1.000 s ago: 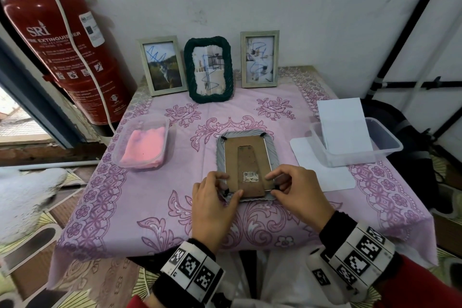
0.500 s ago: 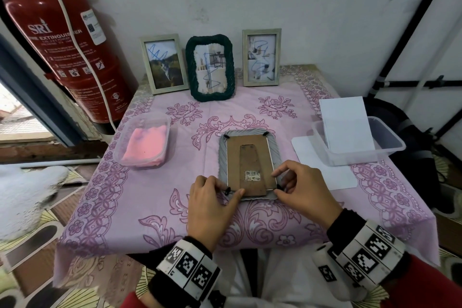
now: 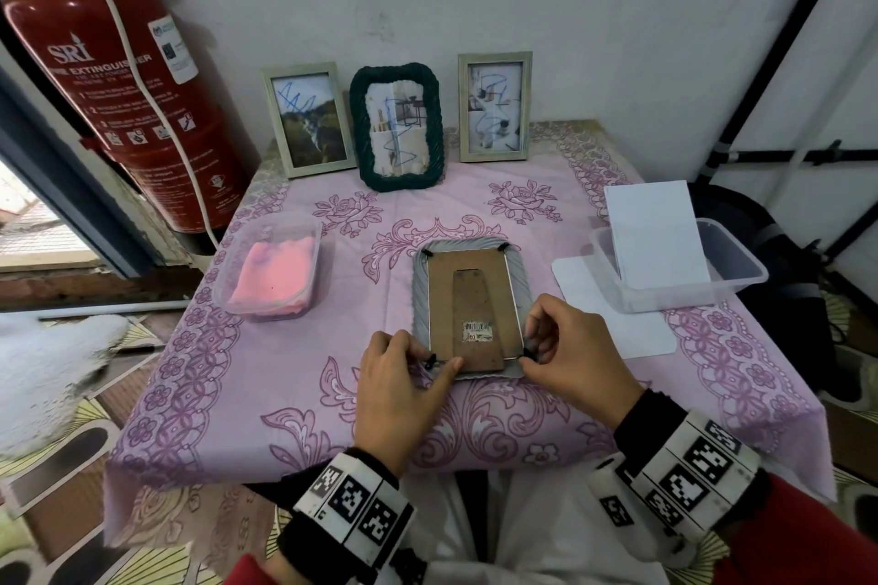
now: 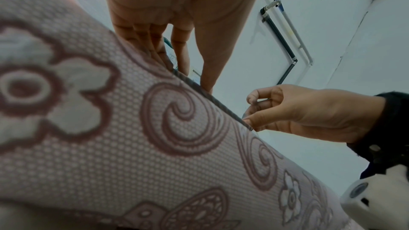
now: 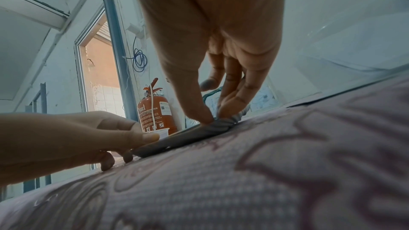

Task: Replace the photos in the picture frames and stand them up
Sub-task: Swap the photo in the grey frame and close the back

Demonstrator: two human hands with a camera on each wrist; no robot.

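Note:
A grey rope-edged frame (image 3: 420, 295) lies face down in the middle of the table, its brown backing board (image 3: 442, 299) and folded stand facing up. My left hand (image 3: 444, 361) holds its near-left corner, thumb on the board and fingers curled at the black tab. In the right wrist view that thumb lies on the frame (image 5: 177, 139). My right hand (image 3: 526, 354) pinches the black tab at the near-right corner, thumb and forefinger meeting on the rim (image 5: 215, 119). Three frames stand at the back: silver (image 3: 309, 119), green (image 3: 396, 126), silver (image 3: 494, 107).
A clear tub with a pink cloth (image 3: 275, 271) sits left of the frame. At the right, a clear tub (image 3: 731, 271) holds white paper and rests on a white sheet (image 3: 617, 328). A red fire extinguisher (image 3: 119, 95) hangs by the table's left side.
My right hand has slid from the frame's right edge down to the near-right corner tab. The left hand stays at the near-left corner. The frame has not moved.

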